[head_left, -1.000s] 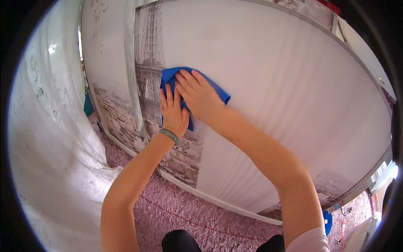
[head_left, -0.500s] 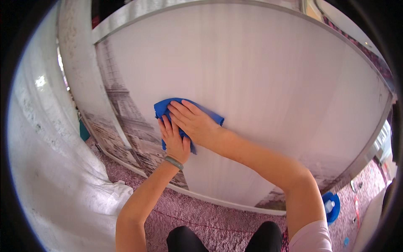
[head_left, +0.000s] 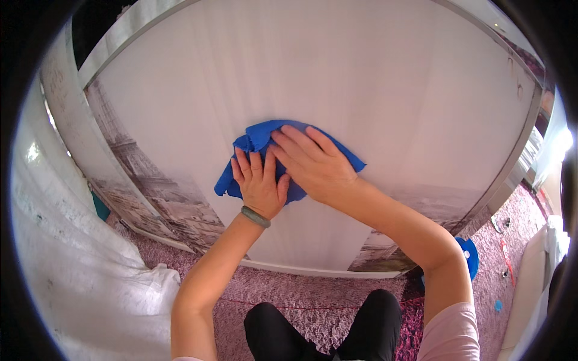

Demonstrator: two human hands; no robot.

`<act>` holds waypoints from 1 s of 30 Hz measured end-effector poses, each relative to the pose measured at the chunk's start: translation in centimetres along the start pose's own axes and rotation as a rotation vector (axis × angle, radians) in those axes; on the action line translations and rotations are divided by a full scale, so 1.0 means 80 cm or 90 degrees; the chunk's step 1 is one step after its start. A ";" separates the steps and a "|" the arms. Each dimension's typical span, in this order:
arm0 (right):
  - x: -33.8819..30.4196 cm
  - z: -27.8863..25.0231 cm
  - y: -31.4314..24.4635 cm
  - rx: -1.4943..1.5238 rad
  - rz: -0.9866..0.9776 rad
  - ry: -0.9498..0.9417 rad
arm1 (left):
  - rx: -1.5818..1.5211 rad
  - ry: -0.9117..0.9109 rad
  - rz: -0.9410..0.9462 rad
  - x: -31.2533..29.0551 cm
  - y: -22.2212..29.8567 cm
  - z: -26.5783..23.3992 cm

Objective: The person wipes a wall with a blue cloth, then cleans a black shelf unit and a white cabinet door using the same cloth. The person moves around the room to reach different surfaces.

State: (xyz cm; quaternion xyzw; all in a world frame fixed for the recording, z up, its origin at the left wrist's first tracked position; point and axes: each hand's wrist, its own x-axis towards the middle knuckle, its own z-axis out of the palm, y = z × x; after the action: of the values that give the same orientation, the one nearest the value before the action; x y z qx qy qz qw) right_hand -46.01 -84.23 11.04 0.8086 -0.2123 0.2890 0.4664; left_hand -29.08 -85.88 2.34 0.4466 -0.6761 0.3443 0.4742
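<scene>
A blue cloth (head_left: 260, 137) lies bunched and partly folded against the upright white panel (head_left: 373, 78) before me. My left hand (head_left: 260, 183) presses flat on its lower left part, fingers spread, with a grey-green bangle (head_left: 256, 217) round the wrist. On the cloth's upper right part rests my right hand (head_left: 316, 165), fingers stretched out and slightly blurred. The two hands are close together, the left thumb near the right palm. Cloth edges stick out above and to both sides of the hands.
Printed grey city scenery (head_left: 135, 159) covers the panel's lower corners. A whitish curtain (head_left: 78, 259) hangs at left. Pinkish shaggy carpet (head_left: 259, 289) lies below, around my black-clad knees (head_left: 376, 319). A blue container (head_left: 471, 256) stands at right, partly behind my right arm, with small items farther right.
Both hands and the cloth have slid to the right across the panel. The cloth now spreads wider and its left end is folded differently. My view has shifted too.
</scene>
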 end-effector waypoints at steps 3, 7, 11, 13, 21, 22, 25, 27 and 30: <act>-0.024 -0.019 0.020 -0.011 0.055 0.001 | 0.040 0.027 0.064 0.023 0.024 0.008; -0.057 -0.048 0.048 -0.038 0.162 0.012 | 0.034 0.059 0.162 0.063 0.072 0.015; -0.102 -0.065 0.085 -0.033 0.238 0.113 | -0.007 0.074 0.247 0.112 0.127 0.013; -0.123 -0.080 0.105 -0.055 0.298 0.130 | -0.024 0.049 0.288 0.137 0.160 0.012; -0.214 -0.119 0.158 -0.135 0.524 0.214 | -0.110 -0.041 0.436 0.202 0.290 0.033; -0.221 -0.121 0.159 -0.120 0.553 0.231 | -0.112 -0.054 0.452 0.204 0.300 0.037; -0.234 -0.126 0.173 -0.143 0.573 0.245 | -0.125 -0.060 0.471 0.206 0.330 0.047; -0.246 -0.126 0.185 -0.181 0.571 0.240 | -0.122 -0.056 0.467 0.208 0.345 0.052; -0.267 -0.119 0.178 -0.195 0.583 0.251 | -0.145 -0.056 0.484 0.201 0.350 0.058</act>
State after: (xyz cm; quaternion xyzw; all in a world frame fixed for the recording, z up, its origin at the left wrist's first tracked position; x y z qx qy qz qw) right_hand -73.19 -81.06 9.66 0.4858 -0.4920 0.5757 0.4364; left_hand -59.11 -84.27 14.94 0.1235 -0.8467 0.3984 0.3302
